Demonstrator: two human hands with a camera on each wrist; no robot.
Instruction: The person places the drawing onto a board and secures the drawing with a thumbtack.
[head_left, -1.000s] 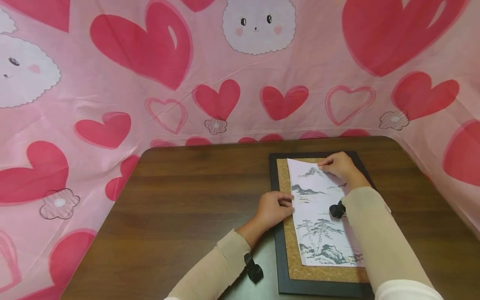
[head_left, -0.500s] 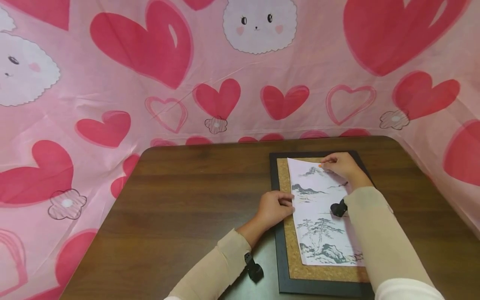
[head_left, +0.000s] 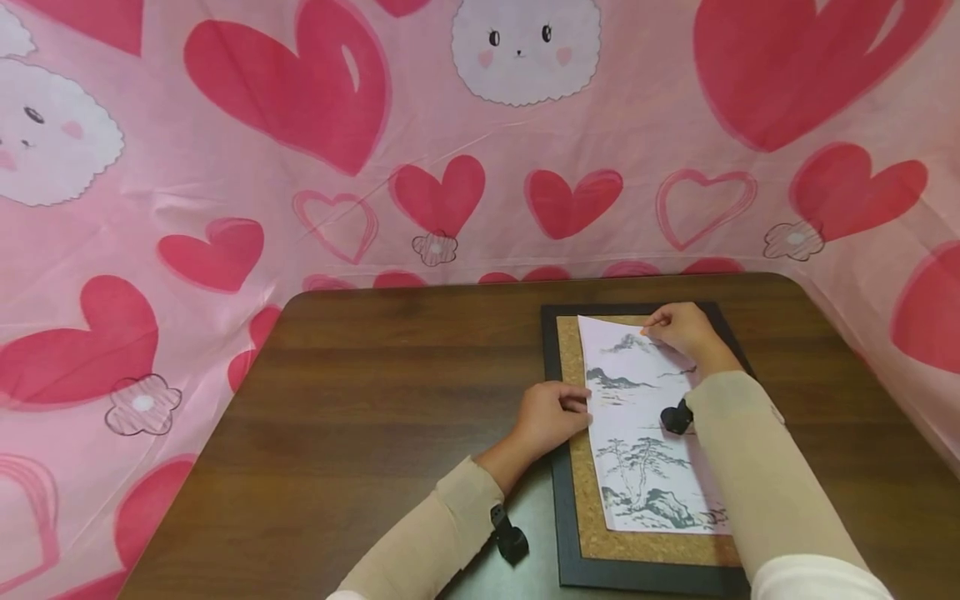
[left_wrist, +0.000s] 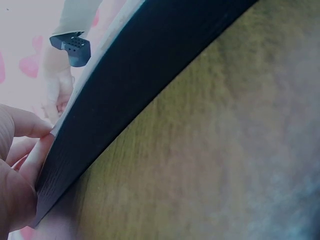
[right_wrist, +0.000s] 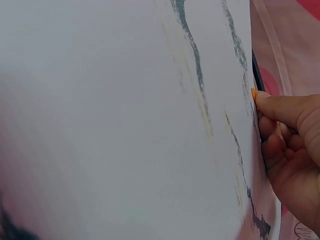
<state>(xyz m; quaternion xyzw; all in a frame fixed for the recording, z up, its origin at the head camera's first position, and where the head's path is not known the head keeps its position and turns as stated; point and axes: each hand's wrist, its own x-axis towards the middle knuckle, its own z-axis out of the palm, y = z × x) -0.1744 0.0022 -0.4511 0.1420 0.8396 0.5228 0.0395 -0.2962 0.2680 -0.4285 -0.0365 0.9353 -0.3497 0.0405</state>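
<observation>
A white sheet of paper (head_left: pixel 637 400) printed with an ink landscape of mountains and pines lies over a cork board (head_left: pixel 660 547) in a black frame. Along the sheet's left edge, the left hand (head_left: pixel 551 417) pinches the paper between thumb and finger, as the left wrist view shows. The right hand (head_left: pixel 684 335) is at the sheet's top edge, its thumb and curled fingers on a small orange pushpin (right_wrist: pixel 254 94). Part of the pin is hidden under the thumb. The right forearm covers the sheet's lower right side.
The board rests on a dark brown wooden table (head_left: pixel 360 433), right of its middle. Pink cloth (head_left: pixel 495 137) with red hearts hangs behind the table and at both sides. A small black camera (head_left: pixel 512 542) is strapped to the left wrist, another camera (head_left: pixel 677 418) to the right.
The right fingertips have shifted slightly to the right along the top edge, and more of the orange pushpin shows. The left hand and the sheet have stayed in place.
</observation>
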